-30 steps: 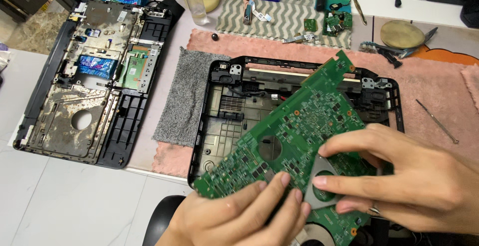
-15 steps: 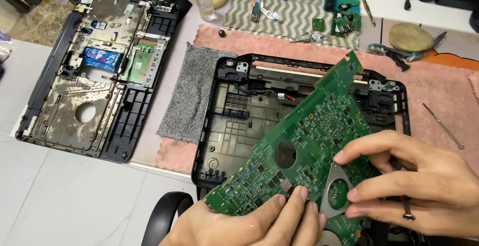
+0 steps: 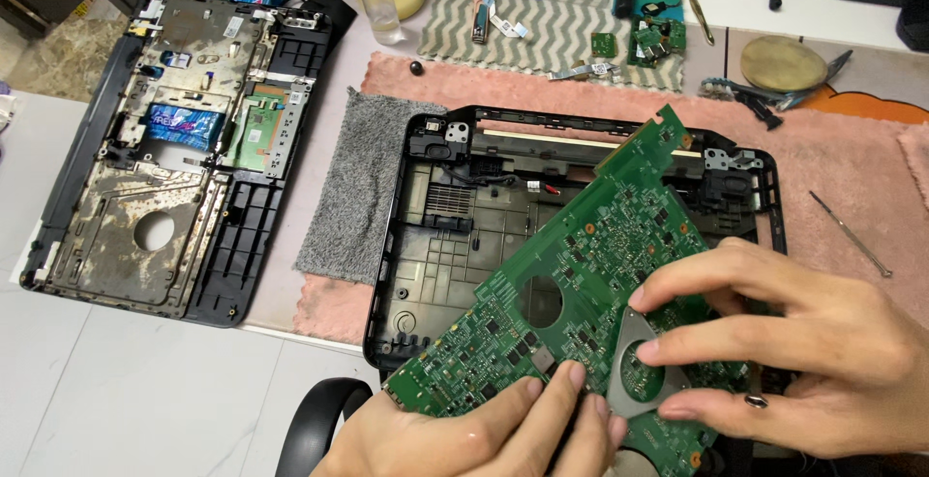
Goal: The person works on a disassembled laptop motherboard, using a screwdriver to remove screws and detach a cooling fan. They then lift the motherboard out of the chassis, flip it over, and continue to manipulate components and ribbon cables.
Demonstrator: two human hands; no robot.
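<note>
My left hand (image 3: 474,438) and right hand (image 3: 803,361), both grasping the tilted green circuit board (image 3: 590,274) above the black laptop shell (image 3: 426,245), lower right of frame.

Green printed circuit board (image 3: 600,274): matt, studded with small glossy chips; dull grey metal bracket (image 3: 627,380) on it. Black plastic laptop base shell (image 3: 426,274): matt, ribbed. Pink fuzzy cloth mat (image 3: 832,177): soft pile. Grey terry cloth (image 3: 363,187): rough. White counter (image 3: 126,390): smooth, slight sheen. Worn metal-lined palmrest frame (image 3: 145,196): stained, dull.
</note>
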